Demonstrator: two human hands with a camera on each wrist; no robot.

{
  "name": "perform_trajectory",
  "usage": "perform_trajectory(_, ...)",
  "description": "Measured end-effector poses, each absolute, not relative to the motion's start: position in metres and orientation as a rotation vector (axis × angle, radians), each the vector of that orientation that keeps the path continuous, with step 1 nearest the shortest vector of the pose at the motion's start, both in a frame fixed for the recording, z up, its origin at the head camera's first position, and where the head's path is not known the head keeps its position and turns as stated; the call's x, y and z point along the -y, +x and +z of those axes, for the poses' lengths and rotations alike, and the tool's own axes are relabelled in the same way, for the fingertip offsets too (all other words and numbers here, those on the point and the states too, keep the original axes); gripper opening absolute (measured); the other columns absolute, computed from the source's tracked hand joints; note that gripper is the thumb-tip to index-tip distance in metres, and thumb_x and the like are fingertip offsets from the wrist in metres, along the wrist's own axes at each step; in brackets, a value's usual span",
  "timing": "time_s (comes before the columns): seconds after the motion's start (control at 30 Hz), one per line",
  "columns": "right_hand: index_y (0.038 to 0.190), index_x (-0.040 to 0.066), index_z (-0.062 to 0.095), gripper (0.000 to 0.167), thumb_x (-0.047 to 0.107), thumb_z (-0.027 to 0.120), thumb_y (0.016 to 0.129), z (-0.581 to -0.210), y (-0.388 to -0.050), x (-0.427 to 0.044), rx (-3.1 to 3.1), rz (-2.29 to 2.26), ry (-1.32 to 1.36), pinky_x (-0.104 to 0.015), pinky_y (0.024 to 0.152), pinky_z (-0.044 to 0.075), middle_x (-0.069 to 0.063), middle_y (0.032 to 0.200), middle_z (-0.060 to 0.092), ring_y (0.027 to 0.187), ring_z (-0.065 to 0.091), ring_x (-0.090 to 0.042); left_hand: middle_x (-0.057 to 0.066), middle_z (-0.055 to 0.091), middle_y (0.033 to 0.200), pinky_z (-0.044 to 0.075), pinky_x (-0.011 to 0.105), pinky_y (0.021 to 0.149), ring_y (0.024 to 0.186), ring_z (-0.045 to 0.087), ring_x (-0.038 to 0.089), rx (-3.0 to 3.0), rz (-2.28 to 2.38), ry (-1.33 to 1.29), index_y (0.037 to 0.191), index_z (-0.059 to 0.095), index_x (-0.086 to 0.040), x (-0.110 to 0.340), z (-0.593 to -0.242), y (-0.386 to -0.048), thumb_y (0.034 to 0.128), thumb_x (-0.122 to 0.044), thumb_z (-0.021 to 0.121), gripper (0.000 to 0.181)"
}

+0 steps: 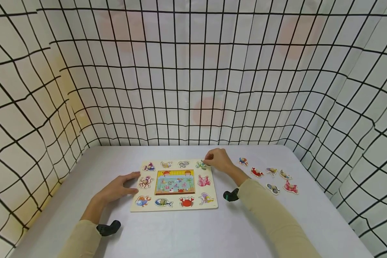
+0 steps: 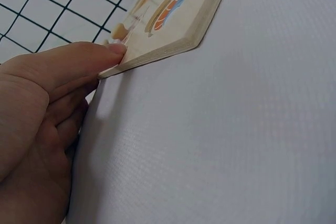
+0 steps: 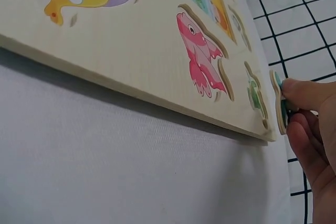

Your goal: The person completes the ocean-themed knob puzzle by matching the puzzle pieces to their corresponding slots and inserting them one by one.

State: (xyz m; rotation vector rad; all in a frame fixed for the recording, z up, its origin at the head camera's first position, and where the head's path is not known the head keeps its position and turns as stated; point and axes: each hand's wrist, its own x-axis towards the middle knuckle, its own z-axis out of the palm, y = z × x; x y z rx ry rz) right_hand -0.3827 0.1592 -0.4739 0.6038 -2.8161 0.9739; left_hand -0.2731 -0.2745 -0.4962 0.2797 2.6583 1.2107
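Note:
A wooden puzzle board (image 1: 175, 210) with sea-animal cutouts around a fish-tank picture lies flat on the table. My left hand (image 1: 117, 188) rests at its left edge, fingers spread. In the left wrist view the thumb (image 2: 107, 56) touches the board's edge, near a small wooden knob (image 2: 119, 31). Between thumb and fingers, my right hand (image 1: 220, 160) pinches a thin wooden puzzle piece (image 3: 278, 102) with teal on its face. The piece is tilted on edge, just above the green cutout (image 3: 255, 95) at the board's top right corner. The fingers partly hide it.
Several loose puzzle pieces lie to the right on the white table, among them a red one (image 1: 256, 172), a pink one (image 1: 291, 187) and a blue-and-orange one (image 1: 243, 161). White walls with a black grid (image 1: 198, 79) stand around the back and sides.

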Motion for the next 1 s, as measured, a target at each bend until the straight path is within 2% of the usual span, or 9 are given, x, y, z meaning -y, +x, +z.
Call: perform_trajectory(1.0,0.079,0.013,0.071,0.020,0.025,0.081,0.092,-0.489,-0.377,-0.127,2.889,0.808,0.435,-0.029,0.063,0.048,0.005,0.073,0.061,0.071,0.055,-0.014,0.021,0.031,0.165,0.010,0.072,0.117,0.152,0.014,0.049,-2.653,1.207,0.309,0.154,0.050,-0.008,0.275,-0.494,-0.272,0.0879,-0.029,0.083,0.077)
